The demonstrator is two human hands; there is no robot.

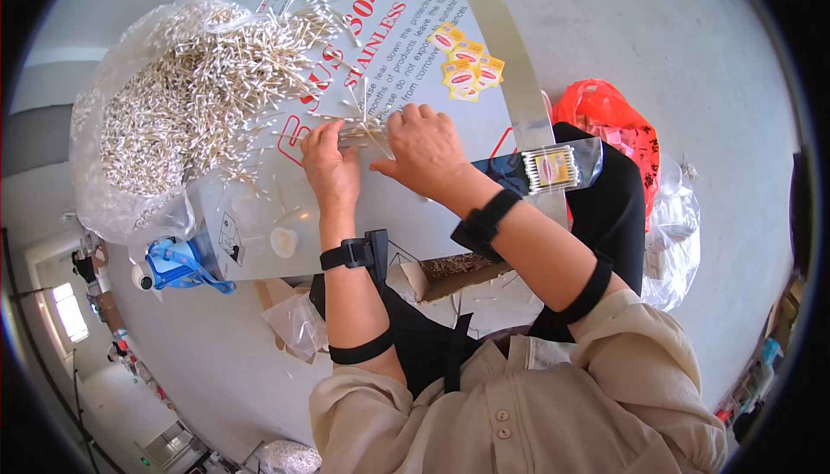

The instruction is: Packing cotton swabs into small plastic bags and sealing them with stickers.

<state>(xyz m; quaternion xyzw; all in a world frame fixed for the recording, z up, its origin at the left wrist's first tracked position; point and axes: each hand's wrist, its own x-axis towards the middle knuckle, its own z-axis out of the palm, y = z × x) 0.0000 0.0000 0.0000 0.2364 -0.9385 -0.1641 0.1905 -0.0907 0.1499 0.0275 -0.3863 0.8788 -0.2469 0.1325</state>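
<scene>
A small bundle of cotton swabs (pixel 361 134) lies crosswise between my hands over the table. My left hand (pixel 331 167) has its fingers curled around the left end. At the other end, my right hand (pixel 428 150) bends its fingers over the swabs, its thumb reaching toward my body. A few loose swabs stick out at angles between them. Left of my hands, a big heap of cotton swabs (pixel 194 98) spills from a transparent plastic bag (pixel 91 146). Beyond my right hand lie several yellow cards (pixel 471 72). The undersides of both hands are hidden.
A bagged swab pack with a yellow label (pixel 551 168) lies at the table's right edge. Near the front edge is a small white round container (pixel 284 241); a blue bottle (pixel 173 262) stands left. A red bag (pixel 609 120) sits right, and a cardboard box (pixel 462 279) below.
</scene>
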